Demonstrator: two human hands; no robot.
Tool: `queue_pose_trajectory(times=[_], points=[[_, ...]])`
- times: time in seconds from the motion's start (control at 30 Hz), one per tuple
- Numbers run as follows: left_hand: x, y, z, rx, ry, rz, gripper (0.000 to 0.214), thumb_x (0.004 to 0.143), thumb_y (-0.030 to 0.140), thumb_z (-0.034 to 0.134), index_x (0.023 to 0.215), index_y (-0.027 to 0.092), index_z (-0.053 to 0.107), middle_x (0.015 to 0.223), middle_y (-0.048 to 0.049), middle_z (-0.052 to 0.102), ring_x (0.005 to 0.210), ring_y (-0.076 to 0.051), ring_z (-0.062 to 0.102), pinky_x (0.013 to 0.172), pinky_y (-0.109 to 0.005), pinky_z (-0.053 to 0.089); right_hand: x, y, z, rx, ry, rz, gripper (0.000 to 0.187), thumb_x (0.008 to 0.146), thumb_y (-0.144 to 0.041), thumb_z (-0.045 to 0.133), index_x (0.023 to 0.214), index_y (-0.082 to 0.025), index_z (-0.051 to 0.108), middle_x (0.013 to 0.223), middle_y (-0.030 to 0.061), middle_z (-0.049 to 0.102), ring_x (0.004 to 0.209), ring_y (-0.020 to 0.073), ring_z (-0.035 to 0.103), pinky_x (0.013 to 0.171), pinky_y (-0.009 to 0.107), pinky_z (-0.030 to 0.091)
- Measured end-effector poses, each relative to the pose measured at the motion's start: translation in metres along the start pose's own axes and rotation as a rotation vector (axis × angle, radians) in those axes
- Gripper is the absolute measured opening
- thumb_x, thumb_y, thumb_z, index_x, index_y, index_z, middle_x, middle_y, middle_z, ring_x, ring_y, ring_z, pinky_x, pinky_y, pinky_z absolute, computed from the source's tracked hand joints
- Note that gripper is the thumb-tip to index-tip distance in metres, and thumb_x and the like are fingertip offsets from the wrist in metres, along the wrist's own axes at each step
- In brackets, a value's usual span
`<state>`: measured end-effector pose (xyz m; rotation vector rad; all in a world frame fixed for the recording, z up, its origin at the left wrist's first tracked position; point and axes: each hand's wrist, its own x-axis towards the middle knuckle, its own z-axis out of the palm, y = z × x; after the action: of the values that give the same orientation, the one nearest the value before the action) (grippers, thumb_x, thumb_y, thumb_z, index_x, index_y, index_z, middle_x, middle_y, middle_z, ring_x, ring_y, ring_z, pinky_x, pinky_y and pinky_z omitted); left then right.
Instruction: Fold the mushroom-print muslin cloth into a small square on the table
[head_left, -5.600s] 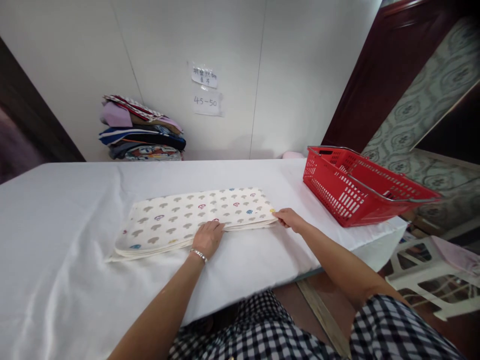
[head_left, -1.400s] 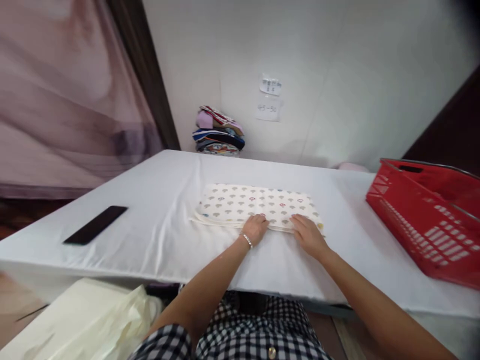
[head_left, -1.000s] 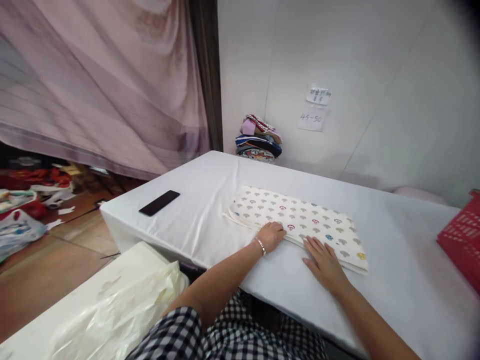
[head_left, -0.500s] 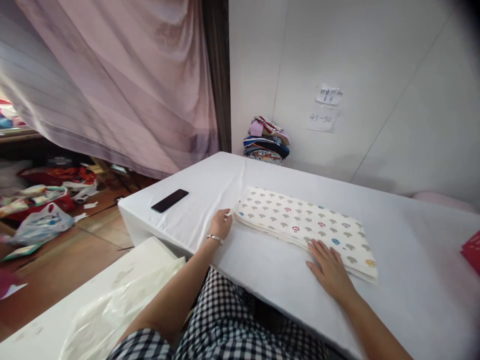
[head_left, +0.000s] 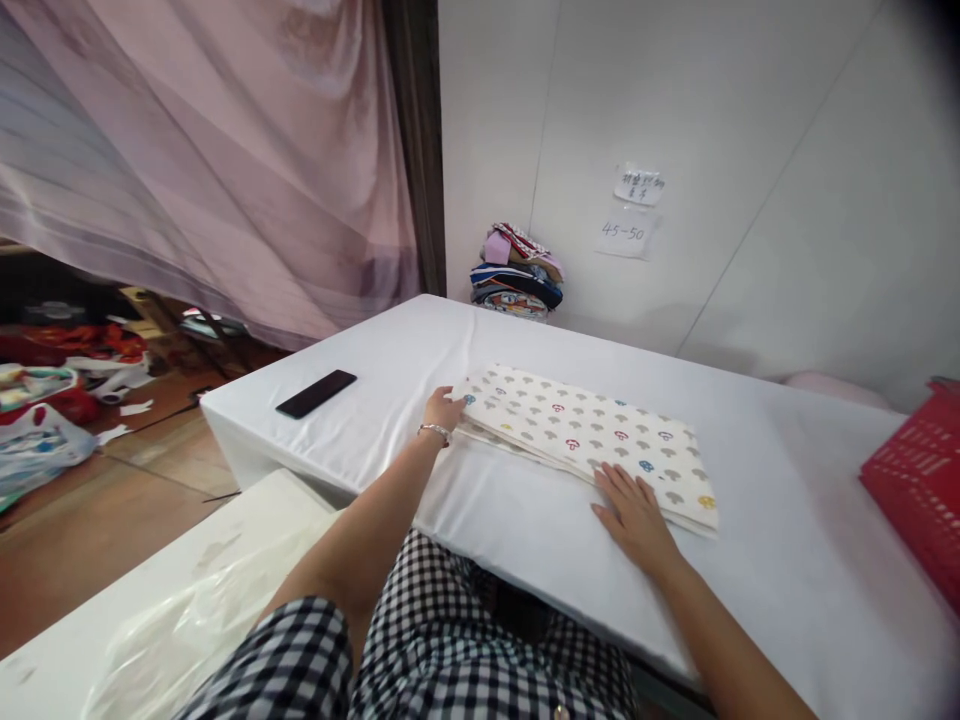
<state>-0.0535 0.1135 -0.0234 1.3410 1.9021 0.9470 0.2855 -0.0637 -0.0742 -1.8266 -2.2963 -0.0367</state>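
Observation:
A folded white cloth [head_left: 540, 410] printed with small grey, red, blue and yellow mushrooms lies in a long strip on the white-covered table [head_left: 510, 560]. At its left end my left hand [head_left: 444, 412] has closed its fingers on the edge of the upper layers. A lower layer shows along the near left side, a little out of line with those above. Flat on the near edge, toward the right end, rests my right hand [head_left: 631, 512], fingers spread and holding nothing.
A black phone [head_left: 316, 393] lies on the table's left. Folded fabrics [head_left: 517, 275] are piled beyond the far edge by the wall. A red plastic basket [head_left: 919, 480] stands at the right. A plastic bag [head_left: 202, 620] lies on the lower white surface [head_left: 67, 650] at left.
My left hand has moved the cloth's upper left edge slightly away from me, uncovering the layer beneath. My right hand stays on the near edge. The view has turned right, showing more of the basket.

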Motion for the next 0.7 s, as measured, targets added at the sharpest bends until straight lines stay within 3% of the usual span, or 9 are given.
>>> queue_pose_trajectory(times=[0.1,0.23,0.33,0.43,0.5,0.57,0.63,0.7], points=[[0.001,-0.01,0.001,0.082,0.011,-0.017,0.046,0.071,0.025,0.061,0.114,0.012,0.052,0.104,-0.0141,0.065,0.089,-0.022,0.064,0.073,-0.028,0.048,0.0,0.0,-0.001,0.009,-0.007,0.002,0.053,0.091,-0.049,0.027,0.139,-0.027,0.032,0.145,0.0018,0.03,0.135,0.022,0.021,0.108,0.047,0.016],[0.003,-0.018,0.003,0.167,0.025,-0.006,0.043,0.073,0.029,0.059,0.113,0.015,0.052,0.11,-0.0128,0.063,0.102,-0.024,0.059,0.081,-0.03,0.045,0.0,-0.001,-0.002,0.017,-0.007,0.0,0.052,0.091,-0.048,0.028,0.139,-0.027,0.032,0.145,0.0025,0.03,0.135,0.0225,0.021,0.108,0.047,0.016],[0.003,-0.016,0.002,0.225,0.011,0.01,0.044,0.075,0.03,0.057,0.116,0.015,0.05,0.106,-0.0116,0.065,0.102,-0.023,0.059,0.083,-0.03,0.045,0.0,-0.002,-0.003,0.025,-0.007,0.008,0.052,0.091,-0.048,0.028,0.139,-0.027,0.032,0.145,0.0022,0.03,0.135,0.022,0.021,0.108,0.047,0.017],[-0.006,-0.009,0.001,0.302,0.044,0.072,0.05,0.076,0.027,0.055,0.123,0.016,0.044,0.116,-0.0123,0.06,0.11,-0.025,0.053,0.089,-0.035,0.042,0.0,-0.003,-0.004,0.031,-0.008,0.009,0.052,0.091,-0.049,0.028,0.139,-0.027,0.032,0.145,0.0017,0.029,0.135,0.0217,0.02,0.109,0.047,0.016],[-0.015,-0.001,0.004,0.416,0.146,0.24,0.051,0.077,0.025,0.053,0.126,0.017,0.042,0.128,-0.0131,0.05,0.119,-0.027,0.045,0.095,-0.039,0.037,0.001,-0.003,-0.004,0.035,-0.008,0.011,0.052,0.091,-0.049,0.028,0.139,-0.028,0.031,0.145,0.0013,0.029,0.135,0.0216,0.02,0.109,0.046,0.016],[-0.025,0.005,0.011,0.535,0.209,0.514,0.046,0.081,0.026,0.049,0.126,0.017,0.043,0.134,-0.0122,0.044,0.124,-0.026,0.039,0.1,-0.04,0.033,0.001,-0.003,-0.004,0.038,-0.013,0.013,0.052,0.091,-0.049,0.029,0.139,-0.029,0.031,0.146,0.0008,0.028,0.135,0.0214,0.02,0.109,0.046,0.016],[-0.033,0.007,0.022,0.61,0.134,0.782,0.043,0.086,0.03,0.042,0.127,0.018,0.044,0.137,-0.01,0.043,0.127,-0.023,0.035,0.104,-0.039,0.028,0.001,-0.003,-0.004,0.038,-0.023,0.015,0.053,0.091,-0.049,0.028,0.139,-0.029,0.03,0.146,0.0004,0.028,0.135,0.0212,0.02,0.109,0.046,0.016],[-0.037,0.004,0.033,0.667,-0.009,0.912,0.044,0.088,0.037,0.039,0.128,0.018,0.044,0.139,-0.0085,0.041,0.13,-0.023,0.031,0.107,-0.04,0.024,0.002,-0.003,-0.003,0.035,-0.032,0.016,0.053,0.091,-0.05,0.028,0.139,-0.029,0.031,0.146,0.0003,0.027,0.136,0.0211,0.019,0.109,0.046,0.016]])
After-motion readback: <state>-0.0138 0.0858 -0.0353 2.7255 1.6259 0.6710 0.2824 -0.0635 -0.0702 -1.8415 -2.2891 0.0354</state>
